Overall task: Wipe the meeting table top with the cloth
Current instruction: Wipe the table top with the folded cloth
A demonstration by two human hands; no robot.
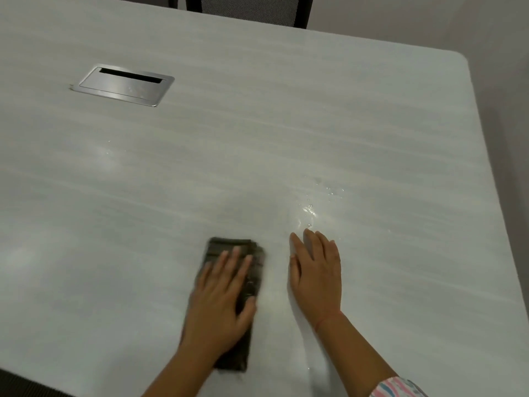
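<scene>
While the left grip (219, 306) presses flat, fingers spread, on the blurred, seemingly folded cloth (253, 282), the right grip (316, 272) rests flat, fingers together, on the wet table (286, 124).

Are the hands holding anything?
Nothing is gripped. The left hand presses flat on the middle of the cloth; the right hand rests on the table.

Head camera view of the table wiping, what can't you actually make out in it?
Cloth: head view, motion-blurred and partly under the left hand; pattern and folds unreadable.
Chair: head view, cut off by the top edge.
Metal cable hatch: head view, slot too dark to see inside.
Table: head view, left side runs out of frame.
</scene>
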